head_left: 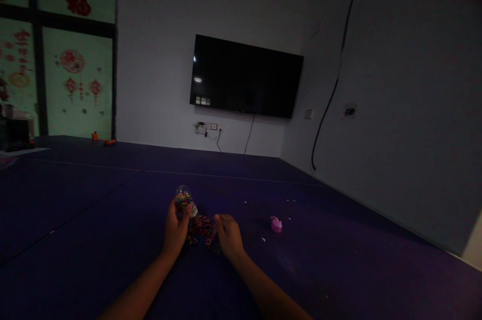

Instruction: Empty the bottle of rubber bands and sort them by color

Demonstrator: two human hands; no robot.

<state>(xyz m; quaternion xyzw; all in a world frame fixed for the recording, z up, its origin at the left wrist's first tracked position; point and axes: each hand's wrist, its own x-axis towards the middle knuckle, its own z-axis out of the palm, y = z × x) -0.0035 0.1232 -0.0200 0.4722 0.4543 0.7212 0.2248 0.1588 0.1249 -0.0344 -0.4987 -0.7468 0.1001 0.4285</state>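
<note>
Plastic-looking, probably light and slick, the jar is leaning beside the soft-looking pile, my left hand clasping its sides, the sensible hold. My right hand is pinching at the pile's edge; on what, I cannot tell.

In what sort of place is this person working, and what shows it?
Probably a room in a home, perhaps a living room: a large TV hangs on the wall, and red decorations cover the glass door.
</note>
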